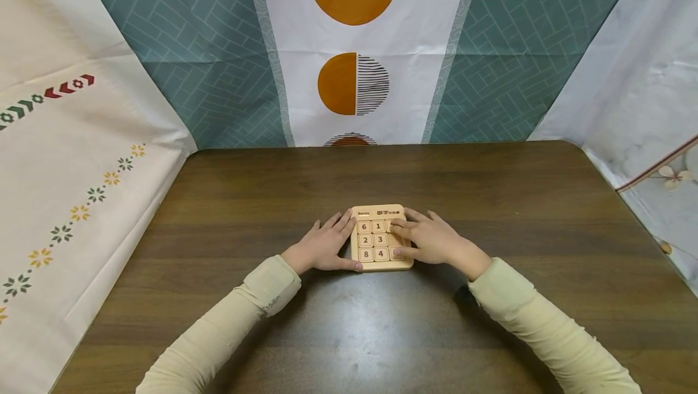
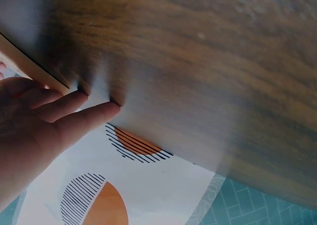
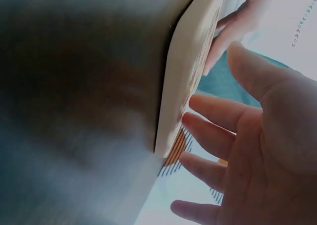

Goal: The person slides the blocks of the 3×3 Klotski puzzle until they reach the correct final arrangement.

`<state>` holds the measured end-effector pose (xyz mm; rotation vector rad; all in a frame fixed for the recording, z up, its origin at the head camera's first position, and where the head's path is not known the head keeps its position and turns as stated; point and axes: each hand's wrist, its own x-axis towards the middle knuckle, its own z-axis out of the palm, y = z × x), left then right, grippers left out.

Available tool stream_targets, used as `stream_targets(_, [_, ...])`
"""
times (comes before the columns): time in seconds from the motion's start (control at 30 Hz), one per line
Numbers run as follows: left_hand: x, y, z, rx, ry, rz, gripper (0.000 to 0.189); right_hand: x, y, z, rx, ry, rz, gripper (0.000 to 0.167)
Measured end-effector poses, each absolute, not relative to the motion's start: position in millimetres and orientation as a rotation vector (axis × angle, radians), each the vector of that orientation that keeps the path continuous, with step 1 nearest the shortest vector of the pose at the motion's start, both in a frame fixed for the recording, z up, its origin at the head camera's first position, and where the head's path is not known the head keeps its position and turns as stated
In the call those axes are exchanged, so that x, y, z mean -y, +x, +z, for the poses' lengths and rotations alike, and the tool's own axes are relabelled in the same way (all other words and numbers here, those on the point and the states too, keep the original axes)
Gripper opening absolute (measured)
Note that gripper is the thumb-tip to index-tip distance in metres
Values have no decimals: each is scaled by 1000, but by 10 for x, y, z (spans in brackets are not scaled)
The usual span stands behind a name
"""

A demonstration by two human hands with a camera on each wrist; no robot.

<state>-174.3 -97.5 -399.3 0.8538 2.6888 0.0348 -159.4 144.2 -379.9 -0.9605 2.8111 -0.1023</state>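
Note:
A light wooden number sliding puzzle (image 1: 380, 239) lies flat on the table between my two hands. Its left and middle columns read 6 1, 2 3 and 8 4 from top to bottom. My left hand (image 1: 326, 245) rests along the left side, thumb by the lower left corner and straight fingers by the upper left edge. From the right, my right hand (image 1: 433, 240) reaches over the right column, its fingers spread over the tiles and partly hiding them. In the right wrist view those fingers (image 3: 210, 138) look nearly straight beside the puzzle's edge.
The dark wooden table (image 1: 262, 188) extends around the puzzle on every side. Behind its far edge hangs a teal and white patterned cloth (image 1: 218, 79). Pale cloths (image 1: 82, 157) border the left and right sides. A dark object (image 1: 465, 296) shows beneath the right cuff.

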Motion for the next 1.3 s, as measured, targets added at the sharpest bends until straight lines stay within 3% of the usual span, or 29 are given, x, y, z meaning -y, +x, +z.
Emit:
stream_targets(0.33, [982,-1749,-4015,-2696,853,42,105,-1332,-1454,-3811,-2748,-1165,-119,58])
stream_targets(1.0, [979,-1739,-3998,-2687,852,49,103,-1586,-1424,-3822,-2767,-1143,-130,54])
stream_targets(1.3, [975,-1737,-3992,-2684,852,30,104,-1356,-1437,-3796,-2730,-1246,-177,57])
